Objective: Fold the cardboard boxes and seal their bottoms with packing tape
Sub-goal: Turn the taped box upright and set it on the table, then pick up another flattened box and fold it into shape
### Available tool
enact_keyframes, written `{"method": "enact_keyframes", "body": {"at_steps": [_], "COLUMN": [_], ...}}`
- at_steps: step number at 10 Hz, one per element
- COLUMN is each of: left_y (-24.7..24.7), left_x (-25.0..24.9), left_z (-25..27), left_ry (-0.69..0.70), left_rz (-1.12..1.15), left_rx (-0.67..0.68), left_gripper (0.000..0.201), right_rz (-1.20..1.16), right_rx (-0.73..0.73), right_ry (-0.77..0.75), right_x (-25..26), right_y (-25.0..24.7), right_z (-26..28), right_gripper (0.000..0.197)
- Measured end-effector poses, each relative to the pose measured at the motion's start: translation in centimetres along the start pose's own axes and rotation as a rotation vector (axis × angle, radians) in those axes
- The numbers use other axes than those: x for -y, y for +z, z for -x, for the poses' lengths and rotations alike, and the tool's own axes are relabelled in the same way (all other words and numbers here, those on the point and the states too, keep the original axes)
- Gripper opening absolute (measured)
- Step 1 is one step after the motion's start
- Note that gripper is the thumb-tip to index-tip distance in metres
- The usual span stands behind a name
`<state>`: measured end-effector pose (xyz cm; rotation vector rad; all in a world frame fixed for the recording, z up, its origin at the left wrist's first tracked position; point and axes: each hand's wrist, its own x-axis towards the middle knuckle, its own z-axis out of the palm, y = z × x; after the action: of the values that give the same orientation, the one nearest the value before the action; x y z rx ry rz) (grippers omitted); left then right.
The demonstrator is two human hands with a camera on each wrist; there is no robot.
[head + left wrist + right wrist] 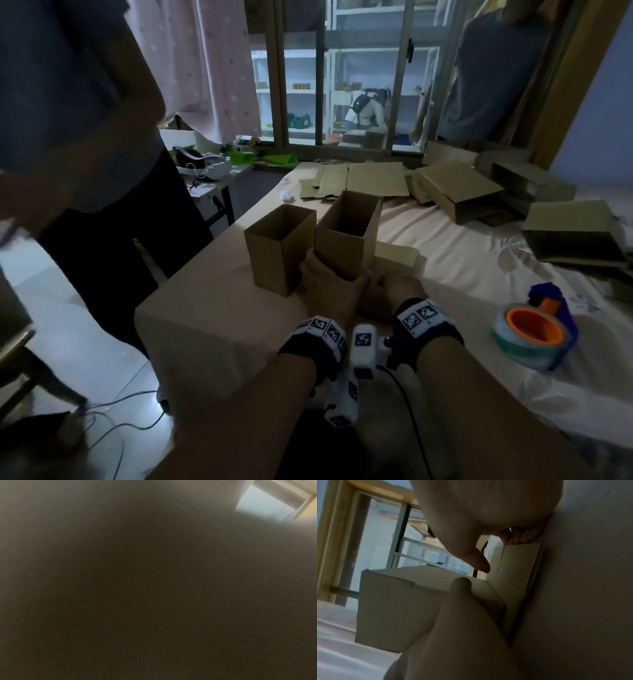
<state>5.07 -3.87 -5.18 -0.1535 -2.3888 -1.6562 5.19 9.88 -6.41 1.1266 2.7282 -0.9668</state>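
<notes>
Cardboard, head view: two erected boxes stand open-topped at frame centre, a left box [279, 250] and a taller box [347, 236] touching it. Left hand [329, 287] wraps the taller box's near bottom corner. Right hand [402, 286] sits low beside it on a flap; its finger state is unclear here. Tape dispenser [534, 332] lies well apart at lower right; flat blanks [373, 178] sit upper centre.

Left wrist view: dark and blurred, nothing usable.

Right wrist view: right hand [471, 622] fingers extended, flat against cardboard, pinching nothing.

Judgement: bottom flaps being closed; next, fetch tape.
</notes>
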Motion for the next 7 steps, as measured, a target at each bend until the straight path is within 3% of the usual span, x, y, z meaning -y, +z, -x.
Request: {"method": "enact_keyframes", "body": {"at_steps": [1, 3, 4, 5, 7], "left_y": [0.0, 0.4, 1.0, 1.0, 0.9], "left_x": [0.1, 1.1, 1.5, 1.5, 1.4], "left_z": [-0.2, -0.3, 0.6, 1.3, 1.9], "left_ry": [-0.001, 0.052, -0.017, 0.019, -0.024], "left_rz": [0.09, 0.127, 0.041, -0.048, -0.055], "left_rx": [-0.01, 0.006, -0.011, -0.098, -0.116], "left_gripper": [0.123, 0.121, 0.116, 0.116, 0.123], "right_rz": [-0.011, -0.875, -0.927, -0.972, -0.919], "right_rx": [0.027, -0.283, -0.402, -0.442, -0.493], "right_ry": [0.044, 0.296, 0.322, 0.319, 0.069], "right_x": [-0.6, -2.5, -3.9, -4.0, -4.6], "right_y": [-0.3, -2.3, -1.9, -1.6, 0.1], "right_z": [-0.5, 4.1, 4.1, 4.2, 4.8], "right_gripper": [0.05, 0.058, 0.066, 0.066, 0.053]}}
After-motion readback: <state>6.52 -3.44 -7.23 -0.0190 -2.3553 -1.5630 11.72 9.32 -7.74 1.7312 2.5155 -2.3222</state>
